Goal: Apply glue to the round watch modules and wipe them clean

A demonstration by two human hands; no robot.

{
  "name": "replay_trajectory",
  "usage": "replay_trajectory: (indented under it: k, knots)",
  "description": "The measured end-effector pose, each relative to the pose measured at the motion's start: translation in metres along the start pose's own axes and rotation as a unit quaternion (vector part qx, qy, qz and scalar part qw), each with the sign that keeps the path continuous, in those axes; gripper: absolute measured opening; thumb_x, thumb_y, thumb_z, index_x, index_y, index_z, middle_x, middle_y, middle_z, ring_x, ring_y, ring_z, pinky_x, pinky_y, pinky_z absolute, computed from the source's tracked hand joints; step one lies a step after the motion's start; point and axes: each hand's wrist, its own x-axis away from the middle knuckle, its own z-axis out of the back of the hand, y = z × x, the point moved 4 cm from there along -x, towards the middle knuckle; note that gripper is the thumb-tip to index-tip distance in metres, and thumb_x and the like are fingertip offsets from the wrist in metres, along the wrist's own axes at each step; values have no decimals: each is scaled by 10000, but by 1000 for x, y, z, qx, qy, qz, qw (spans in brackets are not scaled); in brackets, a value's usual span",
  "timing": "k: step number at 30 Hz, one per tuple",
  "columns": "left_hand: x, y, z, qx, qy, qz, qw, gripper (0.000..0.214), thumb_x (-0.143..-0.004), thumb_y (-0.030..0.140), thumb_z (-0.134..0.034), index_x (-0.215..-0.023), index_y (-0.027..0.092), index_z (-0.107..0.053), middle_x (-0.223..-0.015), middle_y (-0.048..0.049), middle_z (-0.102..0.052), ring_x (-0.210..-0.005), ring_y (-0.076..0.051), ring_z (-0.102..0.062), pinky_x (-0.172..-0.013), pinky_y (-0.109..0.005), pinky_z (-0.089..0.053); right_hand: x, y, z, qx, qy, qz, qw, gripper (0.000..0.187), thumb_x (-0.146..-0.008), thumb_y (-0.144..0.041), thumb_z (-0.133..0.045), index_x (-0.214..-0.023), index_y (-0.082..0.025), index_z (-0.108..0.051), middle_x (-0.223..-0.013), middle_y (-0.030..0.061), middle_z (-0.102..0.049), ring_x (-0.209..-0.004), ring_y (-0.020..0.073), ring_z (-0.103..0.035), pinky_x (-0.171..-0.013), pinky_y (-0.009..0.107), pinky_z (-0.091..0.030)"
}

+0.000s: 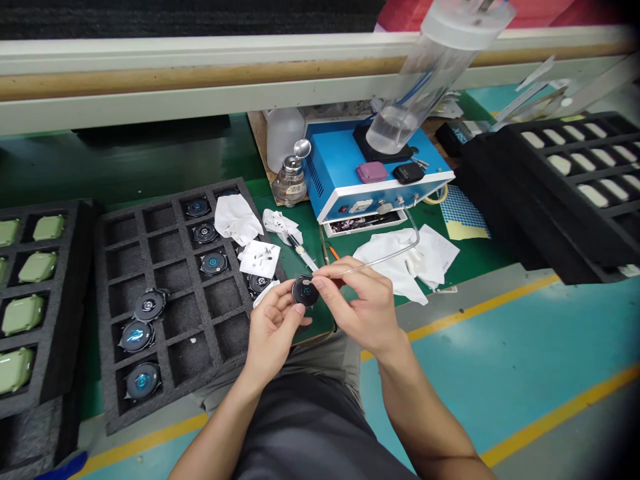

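My left hand holds a round black watch case by its edge between thumb and fingers, its dark face with a blue ring mark turned up. My right hand is pinched at the watch's upper right edge. A thin clear tube runs from the blue box into those fingers; its tip is hidden. Just beyond the watch lies a syringe on a crumpled white wipe. Left of my hands, a dark foam tray carries several similar round watch cases in its pockets.
The blue box bears a clear cylinder and two small cases. A glass dispenser bottle stands beside it. White cloths lie right of centre. Trays with green cases and white pieces flank the bench.
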Motion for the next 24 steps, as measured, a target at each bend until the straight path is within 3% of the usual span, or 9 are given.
replay_trajectory:
  k: [24]
  knots:
    - [-1,-1,1,-4,-7,-3,1000,415,-826,332,-783,-1183,155,-667,-1086,-102,-760,-915,-193,-713,-689,-264,-636,-1,-1,0,-1,1,5,1000,100,-917,-142,-638,-874,-215,-692,-807,19,-770,-754,160,-699,-713,309,-573]
